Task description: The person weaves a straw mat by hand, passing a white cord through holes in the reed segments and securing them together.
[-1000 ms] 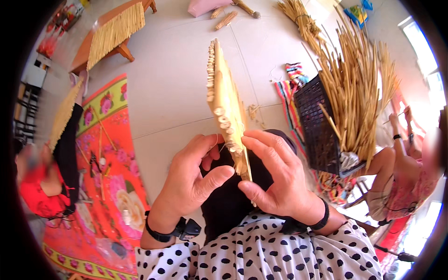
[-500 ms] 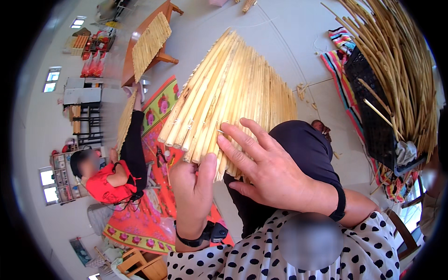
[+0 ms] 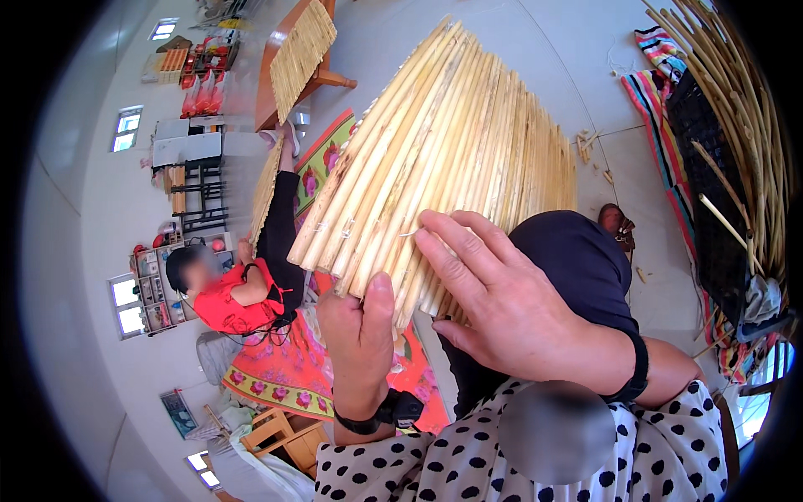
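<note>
A pale reed mat (image 3: 452, 125) of parallel stalks, with small white stitches along its near end, lies tilted face-up over my dark-trousered knee (image 3: 577, 251). My left hand (image 3: 355, 343) grips the mat's near left end, thumb up against the stalk ends and fingers hidden beneath. My right hand (image 3: 523, 305) rests across the near part of the mat, fingers stretched out on the stalks and thumb low beside the edge. A short white thread (image 3: 408, 233) shows by my right fingertips; whether they touch it, I cannot tell.
A co-worker in red (image 3: 234, 297) sits at left holding another mat (image 3: 266, 192) near a floral ground sheet (image 3: 276, 376). A wooden bench (image 3: 276, 92) carries a mat. At right, a black crate (image 3: 694, 167) holds long reeds (image 3: 744, 92) beside striped cloth (image 3: 648, 109).
The mat has turned from edge-on to face-up. My right fingers now lie across its upper face. Over the last half second the mat shifted up and right in the picture.
</note>
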`<state>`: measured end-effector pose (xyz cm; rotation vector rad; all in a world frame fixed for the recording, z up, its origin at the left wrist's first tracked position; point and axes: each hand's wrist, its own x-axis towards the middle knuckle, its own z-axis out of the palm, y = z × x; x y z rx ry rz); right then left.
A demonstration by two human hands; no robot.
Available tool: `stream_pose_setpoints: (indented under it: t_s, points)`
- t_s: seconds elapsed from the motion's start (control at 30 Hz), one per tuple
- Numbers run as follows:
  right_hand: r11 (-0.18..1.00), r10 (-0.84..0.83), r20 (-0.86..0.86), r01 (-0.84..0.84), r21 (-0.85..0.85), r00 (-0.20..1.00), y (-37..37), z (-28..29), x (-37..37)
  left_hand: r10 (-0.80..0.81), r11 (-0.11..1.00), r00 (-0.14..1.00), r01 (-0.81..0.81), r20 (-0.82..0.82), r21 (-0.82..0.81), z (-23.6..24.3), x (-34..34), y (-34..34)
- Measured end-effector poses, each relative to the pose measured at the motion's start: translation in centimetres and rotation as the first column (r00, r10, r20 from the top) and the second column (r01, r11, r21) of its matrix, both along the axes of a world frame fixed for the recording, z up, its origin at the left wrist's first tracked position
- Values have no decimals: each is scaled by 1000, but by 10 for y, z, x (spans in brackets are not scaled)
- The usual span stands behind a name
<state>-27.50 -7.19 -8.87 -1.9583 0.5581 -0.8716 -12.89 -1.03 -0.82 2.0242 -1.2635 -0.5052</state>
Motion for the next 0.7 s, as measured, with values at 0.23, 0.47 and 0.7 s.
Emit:
stream_pose_setpoints:
  t_s: [0.23,0.47,0.7]
  points:
    - [1000,26,-4,-26,-11,1000,-5,0,0,-32,998,997,36,-69,54,6,6,-3]
    - [1000,-6,-15,6,-14,1000,-2,1,2,-128,987,991,131,-37,92,4,13,1]
    - [1000,-17,39,16,23,999,-5,-2,0,-85,996,971,85,-224,-6,0,10,-1]
